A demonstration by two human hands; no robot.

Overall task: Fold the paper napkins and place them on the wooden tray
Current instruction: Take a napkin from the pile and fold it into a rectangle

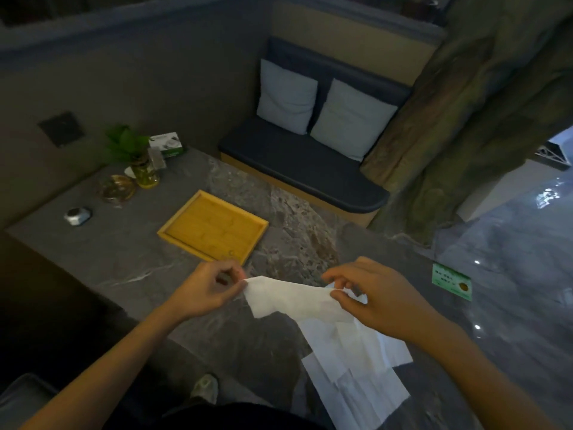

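I hold one white paper napkin [291, 297] stretched in the air above the grey marble table [124, 259]. My left hand [207, 290] pinches its left corner. My right hand [372, 293] pinches its right end. Below my right hand, several more white napkins [356, 367] lie loosely overlapped near the table's front edge. The wooden tray [214, 228] sits on the table just beyond my hands, with nothing in it.
At the table's far left stand a potted plant in a glass jar [139, 162], a tissue box [167, 144], an amber glass ashtray [116, 187] and a small silver object [77, 215]. A green card [452, 280] lies at the right. A cushioned bench [304, 159] stands beyond.
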